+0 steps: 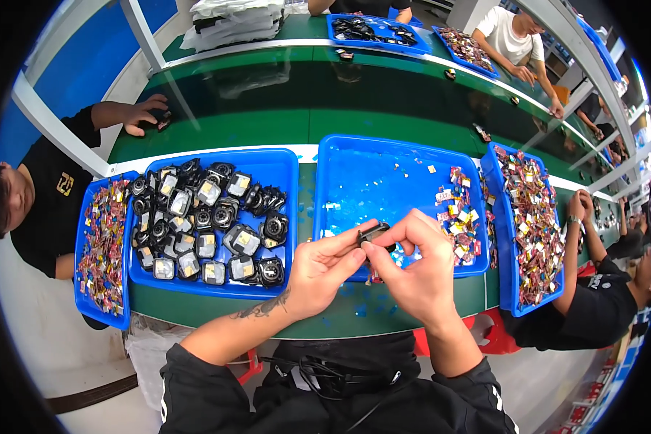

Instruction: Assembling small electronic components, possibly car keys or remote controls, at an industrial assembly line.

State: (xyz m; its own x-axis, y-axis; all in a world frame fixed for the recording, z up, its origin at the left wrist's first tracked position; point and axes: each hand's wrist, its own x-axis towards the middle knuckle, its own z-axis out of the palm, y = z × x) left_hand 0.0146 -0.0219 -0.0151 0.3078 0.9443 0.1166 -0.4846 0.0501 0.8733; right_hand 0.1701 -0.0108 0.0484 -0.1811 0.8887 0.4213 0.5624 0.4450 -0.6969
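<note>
Between my two hands is a small black smartwatch case [373,232], partly hidden by the fingers. My left hand [324,273] pinches it between thumb and fingers from the left. From the right, the thumb and forefinger of my right hand [417,269] close on its edge. Both hands are over the near rim of a blue tray [369,173], which holds scattered small parts with pink and yellow pieces [464,217] on its right side. To the left, black watch cases [208,192], several with pale square faces, fill much of another blue tray [289,210].
A blue bin of small pinkish parts [532,224] stands at the right, and a similar bin [103,253] at the far left. Beyond a white rail runs a green conveyor belt [267,94] carrying a few small pieces. Co-workers sit on both sides and across the belt.
</note>
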